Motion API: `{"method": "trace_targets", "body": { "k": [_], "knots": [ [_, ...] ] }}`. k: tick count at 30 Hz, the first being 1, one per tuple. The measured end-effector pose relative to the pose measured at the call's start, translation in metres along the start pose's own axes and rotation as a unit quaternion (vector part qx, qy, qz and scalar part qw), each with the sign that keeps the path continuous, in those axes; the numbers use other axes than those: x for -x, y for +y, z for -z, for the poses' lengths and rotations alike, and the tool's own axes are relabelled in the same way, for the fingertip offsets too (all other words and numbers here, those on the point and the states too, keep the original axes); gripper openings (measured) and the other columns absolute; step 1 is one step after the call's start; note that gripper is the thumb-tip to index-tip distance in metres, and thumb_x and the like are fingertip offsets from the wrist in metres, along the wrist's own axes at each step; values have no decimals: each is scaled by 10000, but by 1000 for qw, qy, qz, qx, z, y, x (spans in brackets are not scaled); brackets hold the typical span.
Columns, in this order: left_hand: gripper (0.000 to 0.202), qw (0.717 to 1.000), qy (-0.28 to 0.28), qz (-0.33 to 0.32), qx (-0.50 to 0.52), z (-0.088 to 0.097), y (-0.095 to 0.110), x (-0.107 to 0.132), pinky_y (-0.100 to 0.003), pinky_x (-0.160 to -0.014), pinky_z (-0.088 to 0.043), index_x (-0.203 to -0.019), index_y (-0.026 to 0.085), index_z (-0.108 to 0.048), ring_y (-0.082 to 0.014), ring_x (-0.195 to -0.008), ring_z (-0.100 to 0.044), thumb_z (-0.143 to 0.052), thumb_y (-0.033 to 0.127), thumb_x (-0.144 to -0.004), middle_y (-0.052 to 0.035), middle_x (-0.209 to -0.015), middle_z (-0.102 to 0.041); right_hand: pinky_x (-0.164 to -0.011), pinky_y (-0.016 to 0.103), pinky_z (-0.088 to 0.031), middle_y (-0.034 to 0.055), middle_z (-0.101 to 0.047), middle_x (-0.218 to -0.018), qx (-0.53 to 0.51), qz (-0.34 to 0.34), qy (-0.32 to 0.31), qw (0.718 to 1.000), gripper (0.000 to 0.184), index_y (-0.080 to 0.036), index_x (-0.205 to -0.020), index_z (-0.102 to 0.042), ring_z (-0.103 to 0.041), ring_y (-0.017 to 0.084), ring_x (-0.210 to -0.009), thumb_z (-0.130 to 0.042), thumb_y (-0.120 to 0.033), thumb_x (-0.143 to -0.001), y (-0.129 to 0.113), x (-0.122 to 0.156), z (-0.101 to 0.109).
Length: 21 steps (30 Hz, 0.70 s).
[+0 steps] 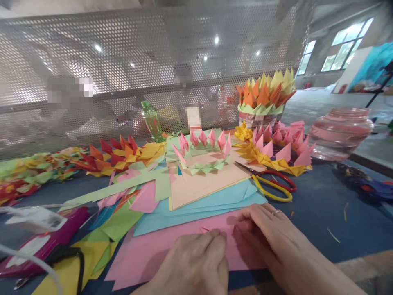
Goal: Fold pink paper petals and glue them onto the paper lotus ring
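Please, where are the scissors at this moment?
In the head view, the scissors lie right of centre, just beyond the right hand, their blades over the peach paper and their handles toward the right.

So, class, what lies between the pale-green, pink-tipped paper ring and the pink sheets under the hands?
The head view shows peach paper nearer the ring, then blue sheets by the pink sheets.

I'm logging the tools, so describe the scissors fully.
The scissors have dark, metallic-looking blades and two looped handles, one red, one yellow. They lie beyond the right hand, blade tips pointing left over the peach paper, handles mostly over the dark blue tabletop. No hand touches them; the blades look shut or nearly so.
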<state>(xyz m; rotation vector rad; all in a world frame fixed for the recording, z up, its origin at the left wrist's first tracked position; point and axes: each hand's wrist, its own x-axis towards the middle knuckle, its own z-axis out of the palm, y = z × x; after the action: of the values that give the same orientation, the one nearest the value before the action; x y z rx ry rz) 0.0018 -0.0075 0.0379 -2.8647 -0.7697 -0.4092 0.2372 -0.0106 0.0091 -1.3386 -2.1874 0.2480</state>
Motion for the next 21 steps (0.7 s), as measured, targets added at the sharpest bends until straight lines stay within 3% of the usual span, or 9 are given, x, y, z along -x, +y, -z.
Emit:
{"method": "trace_targets", "body": {
  "k": [6, 10, 14, 16, 19, 21],
  "knots": [
    [164, 998, -61, 7, -11, 10, 4, -6, -359, -682, -540, -950, 138, -717, -255, -813, -671, -576, 145, -865, -106, -939, -721, -853, 394, -469, 71, -648, -1100, -33, -25, -81, 996, 271, -239, -1063, -571, -611, 228, -985, -308, -172, -1056, -9, -9, 19],
    [132, 997, -60, -11, 47, 5, -5, -11, -318, -565, -445, -768, 144, -677, -220, -692, -630, -557, 92, -784, -71, -770, -678, -895, 401, -432, 76, -625, -1036, -22, -34, -147, 988, 190, -207, -983, -586, -577, 242, -998, -409, -176, -1043, -25, -28, 27],
    [176, 984, 44, 26, 170, -1, -18, -17, -309, -518, -328, -612, 168, -573, -183, -602, -591, -525, 62, -745, -41, -660, -631, -804, 351, -400, 61, -617, -961, -27, -16, -151, 988, 126, -198, -856, -551, -553, 225, -912, -541, -119, -953, -30, -42, 23],
    [185, 974, 75, 35, 209, -2, -24, -20, -288, -533, -343, -589, 176, -552, -153, -598, -589, -524, 48, -720, -16, -656, -634, -745, 326, -376, 39, -617, -871, -41, -16, -153, 987, 160, -198, -797, -546, -544, 200, -827, -566, -77, -901, -27, -48, 21],
    [201, 947, 156, 97, 265, 2, -34, -26, -254, -709, -458, -725, 194, -627, -142, -782, -652, -499, 46, -770, -10, -847, -700, -629, 279, -357, -10, -618, -731, -89, -24, -172, 981, 140, -202, -784, -592, -537, 152, -676, -645, -76, -813, -20, -60, 24],
    [205, 911, 229, 174, 296, 7, -43, -29, -263, -792, -476, -843, 199, -645, -160, -920, -644, -475, 84, -847, -35, -972, -687, -582, 255, -372, -28, -631, -718, -133, -33, -163, 977, 135, -207, -914, -625, -548, 133, -628, -679, -128, -819, -15, -72, 28]
  ]
}}
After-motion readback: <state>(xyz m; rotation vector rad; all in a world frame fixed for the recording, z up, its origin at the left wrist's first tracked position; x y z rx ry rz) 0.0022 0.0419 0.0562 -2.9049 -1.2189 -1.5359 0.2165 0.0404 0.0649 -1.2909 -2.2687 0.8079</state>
